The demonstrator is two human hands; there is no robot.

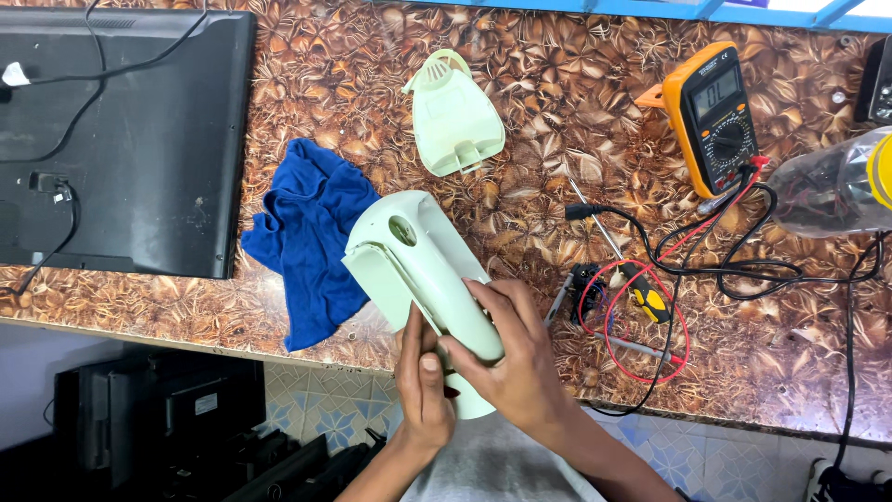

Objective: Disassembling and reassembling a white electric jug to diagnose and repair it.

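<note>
Hands (465,363) covering pale green casing's (418,265) lower end, bottle (836,186) cropped

The near end of the pale green casing (423,279) is hidden under the right hand (506,358) and left hand (423,381), so how it ends there cannot be told. Both forearms run off the near edge. The clear plastic bottle (827,191) is cut by the right edge, as is a dark object (876,82) at the far right. The flat black panel (121,139) runs off the left edge. The small dark part (583,284) among the red wires is perhaps a component, too small to tell.
</note>
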